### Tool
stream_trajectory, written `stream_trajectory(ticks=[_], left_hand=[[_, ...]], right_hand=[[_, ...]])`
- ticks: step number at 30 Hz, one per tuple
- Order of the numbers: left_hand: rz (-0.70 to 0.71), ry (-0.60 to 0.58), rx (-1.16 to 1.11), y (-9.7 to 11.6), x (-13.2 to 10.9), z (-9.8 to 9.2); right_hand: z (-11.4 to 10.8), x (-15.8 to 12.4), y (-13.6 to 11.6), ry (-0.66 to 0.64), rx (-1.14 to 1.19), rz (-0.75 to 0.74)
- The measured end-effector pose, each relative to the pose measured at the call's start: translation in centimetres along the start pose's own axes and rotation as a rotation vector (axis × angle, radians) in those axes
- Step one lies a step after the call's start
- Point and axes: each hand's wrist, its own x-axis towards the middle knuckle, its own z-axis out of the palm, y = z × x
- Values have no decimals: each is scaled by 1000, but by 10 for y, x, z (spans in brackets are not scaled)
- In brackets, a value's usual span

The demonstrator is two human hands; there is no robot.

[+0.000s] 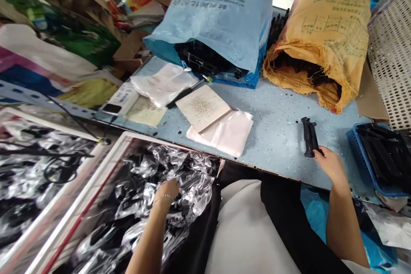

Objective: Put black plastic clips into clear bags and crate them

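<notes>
Black, clear-bagged items (131, 212) fill the crate (75, 212) under the left fingers (174, 186).

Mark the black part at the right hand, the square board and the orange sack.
Black part (310, 136): head view, middle of its body.
Board (203, 108): head view, middle of its speckled top.
Orange sack (327, 25): head view, its printed side.

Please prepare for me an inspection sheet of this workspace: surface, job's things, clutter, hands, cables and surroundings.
Surface: blue speckled worktop with small dark spots.
Job's things: black part; wrapped black items in a white-rimmed bin.
Clutter: square board overlapping plastic bags; blue sack and orange sack, both open.
Hands: right hand grips black part's near end; left hand over wrapped black items, contact unclear.
Cables: dark cord at the left.
Surroundings: blue basket of black pieces, perforated pale crate.
</notes>
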Motion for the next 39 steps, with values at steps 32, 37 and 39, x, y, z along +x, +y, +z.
stream_trajectory(ticks=[32,37,39], left_hand=[[159,-19,-681,155,141,7],[347,153,-471,150,136,-3],[433,225,-359,146,134,-7]], right_hand=[[86,-56,-137,-1078,1629,233],[124,-57,-136,-1200,1609,350],[130,-58,-131,-1163,1619,348]])
